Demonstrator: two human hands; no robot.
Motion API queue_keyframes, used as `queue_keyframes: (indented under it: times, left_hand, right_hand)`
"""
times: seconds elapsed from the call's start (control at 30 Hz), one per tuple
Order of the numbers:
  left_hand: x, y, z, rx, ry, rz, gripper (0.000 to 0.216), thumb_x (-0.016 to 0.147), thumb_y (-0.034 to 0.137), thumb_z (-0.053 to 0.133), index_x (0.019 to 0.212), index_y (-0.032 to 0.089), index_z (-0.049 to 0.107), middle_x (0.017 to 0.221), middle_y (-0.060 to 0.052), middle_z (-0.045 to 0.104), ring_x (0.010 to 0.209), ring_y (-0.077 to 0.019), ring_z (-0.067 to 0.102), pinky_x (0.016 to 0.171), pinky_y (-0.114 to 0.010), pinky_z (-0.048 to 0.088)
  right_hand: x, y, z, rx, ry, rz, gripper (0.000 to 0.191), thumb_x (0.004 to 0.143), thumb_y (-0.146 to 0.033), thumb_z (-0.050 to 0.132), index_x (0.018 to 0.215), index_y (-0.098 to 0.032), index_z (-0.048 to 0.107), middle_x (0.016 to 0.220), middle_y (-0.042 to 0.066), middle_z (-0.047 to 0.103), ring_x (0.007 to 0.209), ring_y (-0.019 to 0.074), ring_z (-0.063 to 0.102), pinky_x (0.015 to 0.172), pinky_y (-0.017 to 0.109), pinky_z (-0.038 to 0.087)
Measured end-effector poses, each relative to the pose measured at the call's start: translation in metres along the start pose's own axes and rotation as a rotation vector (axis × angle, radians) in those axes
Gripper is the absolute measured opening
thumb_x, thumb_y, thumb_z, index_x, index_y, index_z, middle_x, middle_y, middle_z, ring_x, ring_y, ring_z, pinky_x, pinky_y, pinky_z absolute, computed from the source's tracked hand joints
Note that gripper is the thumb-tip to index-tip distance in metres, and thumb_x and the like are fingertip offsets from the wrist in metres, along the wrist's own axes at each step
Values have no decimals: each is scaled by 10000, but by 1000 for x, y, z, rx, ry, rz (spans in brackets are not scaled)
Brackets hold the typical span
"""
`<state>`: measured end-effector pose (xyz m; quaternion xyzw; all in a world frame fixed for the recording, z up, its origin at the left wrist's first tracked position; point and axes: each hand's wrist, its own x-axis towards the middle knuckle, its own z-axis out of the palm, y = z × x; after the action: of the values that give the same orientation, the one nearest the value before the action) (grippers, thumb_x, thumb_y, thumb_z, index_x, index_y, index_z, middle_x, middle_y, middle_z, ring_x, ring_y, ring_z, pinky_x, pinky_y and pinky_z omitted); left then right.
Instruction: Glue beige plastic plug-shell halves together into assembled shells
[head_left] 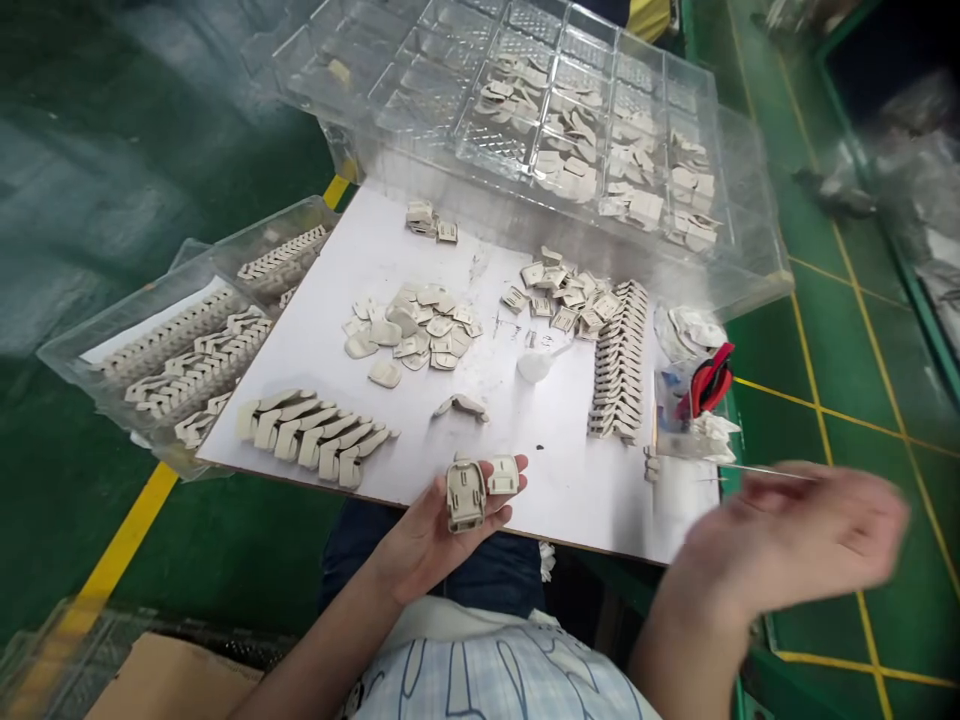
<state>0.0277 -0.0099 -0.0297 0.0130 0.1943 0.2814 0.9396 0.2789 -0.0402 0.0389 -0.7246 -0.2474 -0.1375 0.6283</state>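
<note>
Behind the white flat rectangular board stands a clear plastic compartment tray, with parts in its right-hand cells. Against the board's left edge sits a clear plastic bin holding rows of parts. On the board lie a fanned row of beige plastic pieces at front left, a loose heap of beige covers at centre and a stacked column of beige shells at right. Over its front edge the left hand holds a beige plastic plug shell. The right hand is off its front right corner.

Left hand palm-up, right hand blurred
</note>
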Motion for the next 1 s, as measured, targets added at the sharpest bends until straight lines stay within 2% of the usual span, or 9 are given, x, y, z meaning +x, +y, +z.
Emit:
queue_keyframes:
  times: [0.03,0.07,0.17,0.23,0.43,0.6,0.77,1.0]
  left_hand:
    - [0,0,1,-1,-1,4,386,804,547,776,1026,235,823,1366,-132,690,1254,-270,618,1054,-354,412]
    - [0,0,1,-2,-2,8,382,806,545,775,1023,235,825,1344,-130,704,1223,-260,634,1041,-345,418]
    - [-1,-1,2,-10,-11,20,375,814,533,772,1038,238,824,1330,-118,715,1193,-244,647,1019,-329,425]
    - [-2,-2,2,-10,-8,28,376,817,533,768,1043,237,823,1327,-113,718,1202,-244,643,1017,-329,425]
    - [-1,-1,2,7,-1,18,367,805,544,775,1015,248,829,1257,-97,756,1155,-229,664,1015,-326,426]
    - [0,-1,2,16,-21,21,384,817,552,760,1048,252,822,1322,-89,732,1218,-238,639,1008,-319,425]
    - [1,-2,1,44,-35,29,400,828,563,746,1081,262,813,1349,-80,720,1242,-245,627,1018,-325,420]
    - [0,-1,2,59,-13,19,384,820,578,747,1041,273,824,1304,-87,741,1230,-234,628,1027,-317,420]
  right_hand:
    - [-17,-8,10,125,-23,22,316,914,-444,612,699,-264,465,649,-11,441,561,162,398,520,335,256]
    - [-32,-14,19,219,-127,70,320,895,-436,657,692,-249,495,645,-14,463,569,152,417,518,321,268]
    - [-68,-25,38,353,-331,200,317,897,-425,684,705,-218,540,655,-28,478,597,127,429,539,284,317]
    - [-78,-26,42,376,-379,253,314,906,-419,687,716,-206,555,675,-32,487,607,113,430,555,269,335]
    - [-80,-20,41,367,-418,300,322,906,-429,702,726,-195,573,700,-28,511,615,105,429,561,256,331]
    - [-81,-21,39,389,-411,316,331,910,-435,692,720,-194,568,680,-34,502,602,105,434,557,254,324]
    - [-85,-22,36,367,-474,320,346,912,-441,693,707,-190,572,681,-29,517,622,110,444,574,253,337]
    - [-82,-17,33,398,-408,331,324,902,-420,709,717,-184,584,674,-34,518,599,97,438,557,245,327]
